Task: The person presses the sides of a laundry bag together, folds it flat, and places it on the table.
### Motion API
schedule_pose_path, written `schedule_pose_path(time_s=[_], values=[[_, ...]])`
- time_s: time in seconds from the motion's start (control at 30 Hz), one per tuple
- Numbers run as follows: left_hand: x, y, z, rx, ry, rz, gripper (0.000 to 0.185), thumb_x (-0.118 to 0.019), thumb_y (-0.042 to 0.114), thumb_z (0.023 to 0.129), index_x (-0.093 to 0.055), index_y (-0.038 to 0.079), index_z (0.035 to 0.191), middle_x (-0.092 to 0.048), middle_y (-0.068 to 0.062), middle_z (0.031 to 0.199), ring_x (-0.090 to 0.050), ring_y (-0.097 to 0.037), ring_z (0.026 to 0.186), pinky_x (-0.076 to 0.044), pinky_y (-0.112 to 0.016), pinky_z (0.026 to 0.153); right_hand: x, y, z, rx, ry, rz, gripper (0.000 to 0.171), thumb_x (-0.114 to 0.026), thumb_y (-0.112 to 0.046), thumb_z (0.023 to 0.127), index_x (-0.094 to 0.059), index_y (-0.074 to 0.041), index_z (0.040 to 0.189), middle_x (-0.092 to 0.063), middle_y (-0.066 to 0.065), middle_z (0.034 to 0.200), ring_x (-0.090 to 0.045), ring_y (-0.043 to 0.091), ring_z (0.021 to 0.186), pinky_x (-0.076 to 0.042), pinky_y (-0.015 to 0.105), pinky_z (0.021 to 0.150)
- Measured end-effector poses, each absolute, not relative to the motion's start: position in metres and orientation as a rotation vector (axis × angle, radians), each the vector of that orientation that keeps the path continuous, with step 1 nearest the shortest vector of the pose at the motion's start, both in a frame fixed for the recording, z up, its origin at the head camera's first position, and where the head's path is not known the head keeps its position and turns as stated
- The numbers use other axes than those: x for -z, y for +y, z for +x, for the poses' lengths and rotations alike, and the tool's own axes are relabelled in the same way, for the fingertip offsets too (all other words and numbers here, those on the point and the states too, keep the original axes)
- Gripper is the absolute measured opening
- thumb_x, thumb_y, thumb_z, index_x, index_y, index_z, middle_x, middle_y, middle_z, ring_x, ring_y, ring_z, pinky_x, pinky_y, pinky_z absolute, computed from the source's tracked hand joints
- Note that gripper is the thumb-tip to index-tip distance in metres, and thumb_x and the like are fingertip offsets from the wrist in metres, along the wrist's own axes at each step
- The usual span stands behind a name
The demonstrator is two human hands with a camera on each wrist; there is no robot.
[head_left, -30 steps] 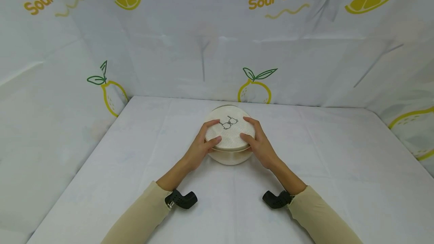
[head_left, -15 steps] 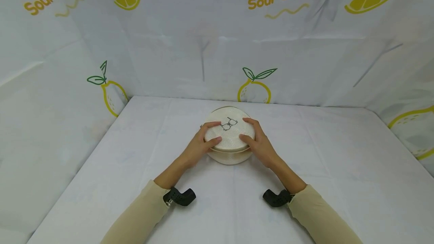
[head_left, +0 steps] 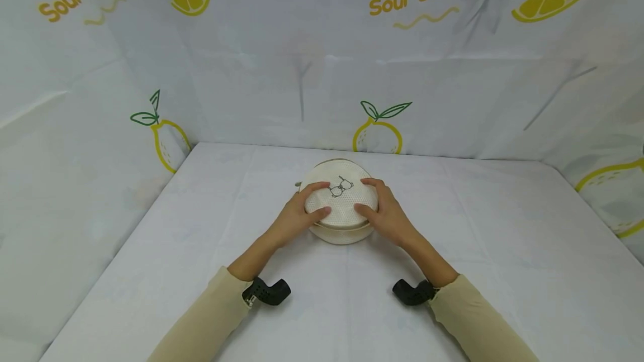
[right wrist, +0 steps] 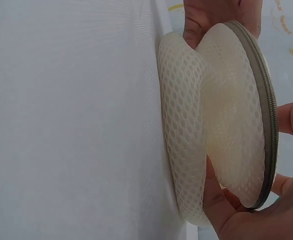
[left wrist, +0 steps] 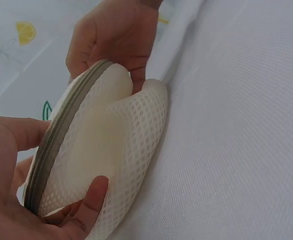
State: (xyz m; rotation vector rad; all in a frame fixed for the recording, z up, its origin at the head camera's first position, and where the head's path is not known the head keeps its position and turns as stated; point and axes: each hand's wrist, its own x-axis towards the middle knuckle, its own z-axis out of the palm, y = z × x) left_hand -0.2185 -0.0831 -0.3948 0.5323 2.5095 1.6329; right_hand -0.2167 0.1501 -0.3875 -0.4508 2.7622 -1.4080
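A round, cream mesh laundry bag [head_left: 342, 211] sits on the white table, with a line drawing of glasses on its top. My left hand [head_left: 293, 218] grips its left side and my right hand [head_left: 391, 218] grips its right side, each with the thumb at the front. A greenish-grey zipper [right wrist: 271, 105] runs round the upper edge and looks closed where it shows. Below it, the mesh side wall [left wrist: 144, 112] folds inward. In the wrist views the thumbs reach into that fold, while other fingers lie against the top. A small tab [head_left: 298, 184] sticks out at the bag's left.
White cloth covers the table [head_left: 478, 239]. Behind it hangs a white curtain [head_left: 241, 82] printed with lemons and lettering. Each wrist carries a black camera mount [head_left: 271, 293] close over the cloth.
The bag's top has sunk slightly toward the table, and less of its side shows at the front. Both hands have gone down with it. The tab at the left has come into view.
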Motion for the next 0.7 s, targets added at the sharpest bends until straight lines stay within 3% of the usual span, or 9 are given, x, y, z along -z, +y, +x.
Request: schedule_pose_path(time_s=[0.1, 0.23, 0.43, 0.53, 0.7], values=[[0.3926, -0.0820, -0.2158, -1.576, 2.577, 0.522, 0.054, -0.067, 0.034, 0.091, -0.046, 0.032, 0.141, -0.038, -0.019, 0.142, -0.040, -0.037, 0.125, -0.042, -0.053, 0.093, 0.3872, 0.1508, -0.2161, 1.367, 2.790, -0.453, 0.059, -0.060, -0.026, 0.094, -0.031, -0.011, 0.142, -0.031, 0.023, 0.140, -0.030, 0.038, 0.132, -0.024, 0.056, 0.107], [0.3910, -0.0800, -0.2138, -1.482, 2.664, 0.519, 0.054, -0.066, 0.038, 0.090, -0.048, 0.032, 0.141, -0.041, -0.024, 0.129, -0.049, -0.034, 0.108, -0.044, -0.052, 0.091, 0.3897, 0.1514, -0.2168, 1.327, 2.824, -0.468, 0.060, -0.060, -0.034, 0.094, -0.032, -0.010, 0.142, -0.032, 0.024, 0.134, -0.034, 0.040, 0.127, -0.027, 0.057, 0.105], [0.3929, -0.0786, -0.2137, -1.331, 2.818, 0.548, 0.053, -0.068, 0.042, 0.088, -0.052, 0.032, 0.138, -0.041, -0.020, 0.112, -0.044, -0.029, 0.098, -0.045, -0.048, 0.085, 0.3930, 0.1512, -0.2182, 1.325, 2.838, -0.464, 0.062, -0.060, -0.039, 0.094, -0.033, -0.009, 0.141, -0.029, 0.024, 0.137, -0.032, 0.040, 0.130, -0.028, 0.058, 0.104], [0.3946, -0.0784, -0.2138, -1.260, 2.897, 0.566, 0.053, -0.069, 0.044, 0.087, -0.054, 0.034, 0.136, -0.039, -0.019, 0.112, -0.040, -0.030, 0.100, -0.044, -0.047, 0.084, 0.3932, 0.1509, -0.2181, 1.315, 2.837, -0.456, 0.063, -0.061, -0.039, 0.093, -0.033, -0.009, 0.141, -0.028, 0.024, 0.138, -0.034, 0.041, 0.128, -0.029, 0.058, 0.104], [0.3986, -0.0775, -0.2137, -1.198, 2.982, 0.596, 0.052, -0.068, 0.048, 0.085, -0.055, 0.037, 0.135, -0.030, -0.022, 0.129, -0.033, -0.034, 0.118, -0.044, -0.052, 0.087, 0.3941, 0.1509, -0.2180, 1.298, 2.844, -0.460, 0.064, -0.062, -0.040, 0.092, -0.033, -0.008, 0.140, -0.026, 0.024, 0.138, -0.036, 0.041, 0.126, -0.031, 0.058, 0.102]])
